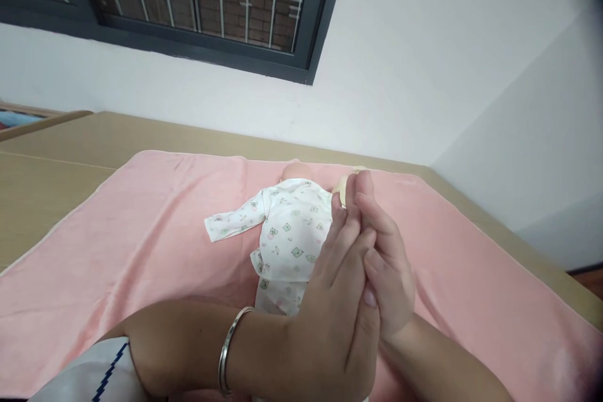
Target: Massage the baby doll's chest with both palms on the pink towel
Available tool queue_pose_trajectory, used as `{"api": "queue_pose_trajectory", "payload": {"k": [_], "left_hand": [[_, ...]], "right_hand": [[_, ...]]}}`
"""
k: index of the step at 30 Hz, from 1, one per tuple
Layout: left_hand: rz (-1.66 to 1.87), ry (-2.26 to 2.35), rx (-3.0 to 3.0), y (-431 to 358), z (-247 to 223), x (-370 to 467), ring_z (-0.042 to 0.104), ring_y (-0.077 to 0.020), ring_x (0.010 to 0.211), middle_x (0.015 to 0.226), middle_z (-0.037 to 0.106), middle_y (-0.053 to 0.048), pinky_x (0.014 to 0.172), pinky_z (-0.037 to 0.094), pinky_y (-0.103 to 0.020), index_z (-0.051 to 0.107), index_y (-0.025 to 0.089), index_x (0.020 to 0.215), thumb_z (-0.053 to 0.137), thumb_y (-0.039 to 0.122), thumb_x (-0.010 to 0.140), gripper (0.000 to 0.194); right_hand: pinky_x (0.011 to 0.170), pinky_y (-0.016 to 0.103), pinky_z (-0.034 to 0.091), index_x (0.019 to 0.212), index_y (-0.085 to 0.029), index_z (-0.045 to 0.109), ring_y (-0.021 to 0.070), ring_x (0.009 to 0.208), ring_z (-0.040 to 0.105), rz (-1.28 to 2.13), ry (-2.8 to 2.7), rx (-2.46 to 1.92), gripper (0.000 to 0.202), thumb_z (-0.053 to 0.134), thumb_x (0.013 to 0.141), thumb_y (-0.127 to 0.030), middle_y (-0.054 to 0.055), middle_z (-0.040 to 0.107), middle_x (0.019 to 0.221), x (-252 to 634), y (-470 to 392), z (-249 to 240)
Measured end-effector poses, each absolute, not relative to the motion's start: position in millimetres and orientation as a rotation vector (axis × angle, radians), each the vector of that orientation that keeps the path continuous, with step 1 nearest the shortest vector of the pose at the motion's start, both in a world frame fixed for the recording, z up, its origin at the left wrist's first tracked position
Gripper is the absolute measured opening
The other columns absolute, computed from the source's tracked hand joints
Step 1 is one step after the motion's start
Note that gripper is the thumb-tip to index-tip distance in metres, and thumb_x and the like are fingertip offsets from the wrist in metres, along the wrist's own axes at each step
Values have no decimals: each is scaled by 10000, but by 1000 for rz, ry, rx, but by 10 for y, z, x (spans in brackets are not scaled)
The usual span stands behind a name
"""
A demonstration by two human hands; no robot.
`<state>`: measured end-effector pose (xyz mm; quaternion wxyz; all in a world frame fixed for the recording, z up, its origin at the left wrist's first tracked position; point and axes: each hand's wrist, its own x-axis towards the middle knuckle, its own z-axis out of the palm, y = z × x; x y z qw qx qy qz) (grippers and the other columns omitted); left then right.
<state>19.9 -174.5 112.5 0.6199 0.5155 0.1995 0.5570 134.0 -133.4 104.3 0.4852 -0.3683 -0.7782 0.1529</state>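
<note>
Nearest, at the lower left, is the person's pale sleeve (pixel 89 370) with a dark zigzag stripe, and then a silver bracelet (pixel 230 348) around the left wrist. The left hand (pixel 336 304) lies flat against the right hand (pixel 392 264), palm to palm, fingers mostly extended and pointing away; neither is clenched, and no object shows between them, though the touching palms hide what lies there. Just beyond, and partly covered by the hands in this view, a small dressed figure (pixel 292 232) lies in the middle of a pink blanket (pixel 179 257). Its white printed clothes look thin and soft, so they would likely crease and slide easily; the body beneath seems rounded and fairly light, and best treated as delicate. A broad hold under the torso, with the head end supported, looks safer than pulling by the spread sleeve (pixel 235 221), which seems limp. A pale yellow item (pixel 340 187) shows behind the fingertips, too hidden to identify. Under the blanket is a wooden counter (pixel 56 201), and beyond it stand a white wall (pixel 400 44) and a dark-framed, barred window (pixel 202 9)
</note>
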Motion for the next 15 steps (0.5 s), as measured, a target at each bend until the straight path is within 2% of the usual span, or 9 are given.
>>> {"api": "queue_pose_trajectory", "payload": {"k": [2, 4, 8, 11, 15], "left_hand": [[1360, 489, 1433, -1744, 1084, 162, 60, -274, 1559, 1623, 321, 38, 1311, 30, -488, 462, 257, 1487, 499, 263, 967, 521], [1375, 503, 1517, -1738, 1079, 111, 65, -276, 1556, 1627, 305, 55, 1307, 49, -495, 437, 288, 1501, 487, 255, 987, 518], [1284, 469, 1289, -1696, 1126, 46, 2, -299, 1548, 1625, 321, 76, 1287, 145, -498, 452, 328, 1491, 564, 357, 974, 530], [1284, 461, 1078, -1613, 1167, 43, -2, -287, 1547, 1617, 343, 89, 1267, 232, -462, 469, 349, 1474, 534, 350, 992, 486], [1388, 526, 1158, -1496, 1214, 18, 17, -255, 1558, 1614, 346, 113, 1292, 135, -409, 489, 358, 1456, 486, 349, 1022, 434]], "right_hand": [[1203, 636, 312, 1594, -391, 80, 275, 1550, 55, 373, -1893, -943, 582, 139, 1031, -528, -72, 114, 1681, 1331, -1317, 1049], [1196, 635, 322, 1601, -370, 62, 283, 1550, 69, 392, -1890, -955, 595, 141, 1033, -530, -50, 125, 1682, 1331, -1292, 1062], [1227, 596, 276, 1607, -354, 20, 276, 1554, 78, 427, -1891, -960, 623, 174, 1036, -550, -35, 107, 1687, 1327, -1273, 1079], [1257, 546, 224, 1610, -332, -5, 258, 1556, 56, 440, -1941, -981, 673, 102, 1014, -625, -39, 106, 1688, 1297, -1307, 1063], [1265, 531, 195, 1605, -328, -59, 265, 1553, 25, 461, -2100, -832, 756, -2, 955, -710, -61, 66, 1688, 1228, -1386, 1016]]}}
